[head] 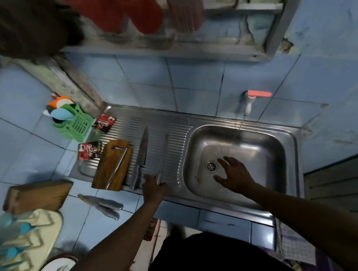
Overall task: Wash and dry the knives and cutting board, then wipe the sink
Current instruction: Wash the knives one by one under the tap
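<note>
Five knives show: one (119, 166) on the wooden cutting board (111, 164), two on the ribbed drainboard, the broad one (142, 149) and the slim one (163, 153), and two more (105, 204) on the blue tiles. There are two red sachets (104, 122) (89, 150), one green basket (76, 126), one tap (249, 101) and one sink basin (266, 146). Two hands are in view, the left (154, 185) and the right (235, 173), along with one wooden block (38, 196).

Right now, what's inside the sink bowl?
Inside the sink are the drain, a thin stream of tap water and the open right hand spread over the bottom. The steel under that hand is hidden.
</note>
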